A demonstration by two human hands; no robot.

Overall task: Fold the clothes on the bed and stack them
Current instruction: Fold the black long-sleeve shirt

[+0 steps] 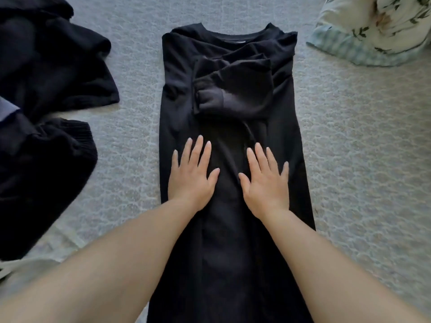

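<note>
A long black garment (182,73) lies flat on the grey bed cover (349,148), its round neckline at the far end and its hem running off the near edge of view. Both sides are folded inward into a narrow strip, and the sleeves lie crossed over the chest. My left hand (192,176) presses flat on the middle of the garment, fingers straight and spread. My right hand (265,178) lies flat beside it, a little to the right, fingers also straight. Neither hand holds any cloth.
A heap of dark unfolded clothes (46,78) lies at the left, with a ribbed black knit piece (58,155) nearer me. A floral pillow (377,26) sits at the far right corner. Bare grey cover shows on both sides of the garment.
</note>
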